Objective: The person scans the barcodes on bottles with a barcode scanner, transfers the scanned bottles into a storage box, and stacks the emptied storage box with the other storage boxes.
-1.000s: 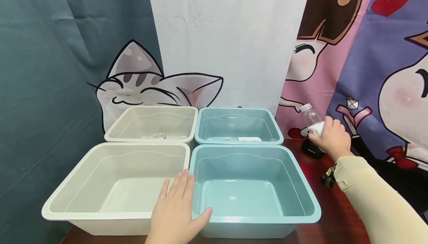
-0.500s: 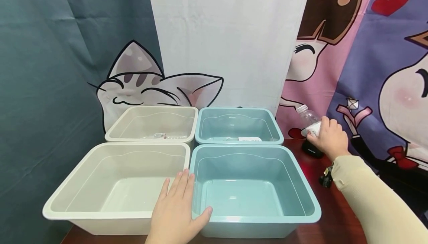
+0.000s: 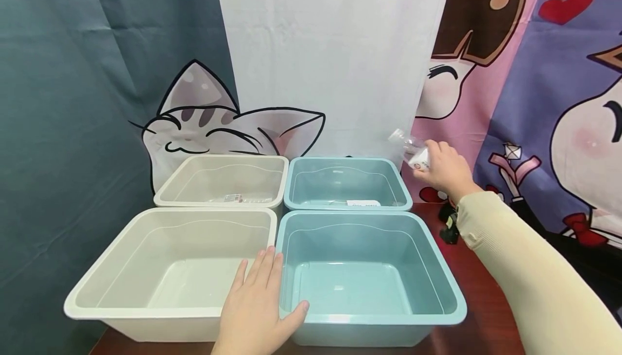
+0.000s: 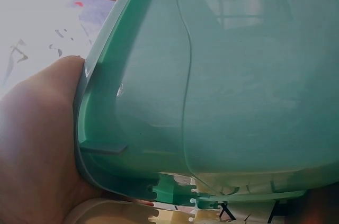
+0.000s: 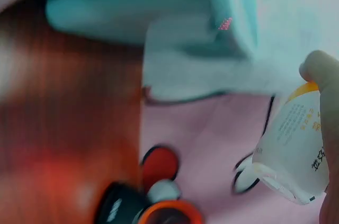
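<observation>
My right hand (image 3: 449,168) grips a clear plastic bottle (image 3: 408,149) with a white label, raised beyond the right rim of the rear blue tub (image 3: 335,179). The bottle is tilted, its cap pointing up and left. In the right wrist view its labelled part (image 5: 291,142) shows beside the thumb. My left hand (image 3: 257,306), fingers straight, rests at the adjoining rims of the front white tub (image 3: 194,236) and the front blue tub (image 3: 350,236). The left wrist view has the hand (image 4: 37,134) against the blue rim.
Behind the front tubs stands a rear white tub (image 3: 223,176) with a labelled clear item low inside. A white label (image 3: 363,202) shows in the rear blue tub. A black object (image 5: 119,205) and an orange ring (image 5: 172,216) appear beside the red-brown table (image 5: 69,118). Printed curtains hang behind.
My right hand has lifted the bottle and carried it left, from over the table's right side towards the rear blue tub. The left hand has stayed in place.
</observation>
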A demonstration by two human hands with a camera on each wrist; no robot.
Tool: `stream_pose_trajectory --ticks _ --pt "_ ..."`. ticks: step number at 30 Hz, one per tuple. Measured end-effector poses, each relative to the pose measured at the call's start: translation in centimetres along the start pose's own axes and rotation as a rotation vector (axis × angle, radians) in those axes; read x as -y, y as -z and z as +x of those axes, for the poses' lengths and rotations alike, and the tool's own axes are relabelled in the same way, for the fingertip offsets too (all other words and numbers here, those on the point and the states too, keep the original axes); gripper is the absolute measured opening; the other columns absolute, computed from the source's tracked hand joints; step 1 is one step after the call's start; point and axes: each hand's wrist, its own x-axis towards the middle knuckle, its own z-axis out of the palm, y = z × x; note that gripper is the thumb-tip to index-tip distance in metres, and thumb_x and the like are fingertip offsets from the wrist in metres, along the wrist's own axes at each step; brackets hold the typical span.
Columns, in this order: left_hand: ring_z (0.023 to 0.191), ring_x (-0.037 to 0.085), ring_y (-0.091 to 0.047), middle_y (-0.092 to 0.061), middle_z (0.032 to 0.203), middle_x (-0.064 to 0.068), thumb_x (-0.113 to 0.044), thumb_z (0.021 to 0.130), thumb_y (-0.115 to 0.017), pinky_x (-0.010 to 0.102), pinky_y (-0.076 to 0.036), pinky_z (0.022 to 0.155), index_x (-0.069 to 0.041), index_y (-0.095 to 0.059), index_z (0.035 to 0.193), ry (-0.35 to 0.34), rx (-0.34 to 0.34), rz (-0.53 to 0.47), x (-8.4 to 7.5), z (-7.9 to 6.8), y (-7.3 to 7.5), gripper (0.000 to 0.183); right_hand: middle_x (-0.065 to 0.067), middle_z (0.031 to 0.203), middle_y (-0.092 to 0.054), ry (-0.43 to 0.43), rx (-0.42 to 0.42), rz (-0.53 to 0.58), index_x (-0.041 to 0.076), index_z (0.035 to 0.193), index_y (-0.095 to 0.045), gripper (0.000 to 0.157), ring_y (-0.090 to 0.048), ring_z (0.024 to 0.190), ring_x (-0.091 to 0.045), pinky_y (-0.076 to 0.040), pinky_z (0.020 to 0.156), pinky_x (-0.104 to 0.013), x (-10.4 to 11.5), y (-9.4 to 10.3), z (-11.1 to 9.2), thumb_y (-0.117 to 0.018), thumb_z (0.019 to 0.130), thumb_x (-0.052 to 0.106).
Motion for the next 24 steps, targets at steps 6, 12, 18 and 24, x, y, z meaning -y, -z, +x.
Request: stream_pose_trajectory --ticks 6,12,18,24 --pt "0.139 0.029 -0.048 -0.053 0.148 0.015 -0.065 0.084 -0.061 0.053 -0.029 0.117 0.000 -0.057 0.139 -0.002 -0.009 0.005 0.0 0.0 0.0 0.086 -0.024 0.123 -0.054 0.131 0.129 0.012 0.006 0.144 -0.045 0.079 -0.053 0.104 -0.040 -0.047 0.084 -0.059 5.5 0.8 2.7 -0.074 0.078 0.036" --pt "0.140 0.029 -0.047 -0.052 0.149 0.015 -0.066 0.085 -0.061 0.053 -0.028 0.118 0.000 -0.057 0.140 0.000 0.004 0.003 0.1 0.1 0.0 0.087 -0.021 0.133 -0.055 0.239 0.232 0.054 0.007 0.148 -0.044 0.081 -0.054 0.112 -0.037 -0.046 0.093 -0.057 9.6 0.0 3.8 -0.072 0.078 0.036" --pt "0.139 0.029 -0.048 -0.053 0.148 0.015 -0.066 0.085 -0.060 0.053 -0.028 0.117 0.001 -0.057 0.140 -0.007 -0.002 0.005 0.1 0.2 -0.1 0.086 -0.016 0.125 -0.057 0.313 0.313 0.094 0.008 0.145 -0.047 0.076 -0.054 0.098 -0.030 -0.049 0.078 -0.046 11.7 -1.0 3.9 -0.074 0.079 0.033" --pt "0.139 0.029 -0.048 -0.053 0.148 0.015 -0.065 0.084 -0.061 0.053 -0.029 0.117 0.000 -0.057 0.140 -0.007 -0.006 0.008 0.1 0.2 -0.1 0.086 -0.014 0.126 -0.055 0.310 0.362 0.132 0.011 0.146 -0.047 0.076 -0.053 0.100 -0.029 -0.049 0.079 -0.045 12.5 -1.5 3.8 -0.078 0.079 0.028"
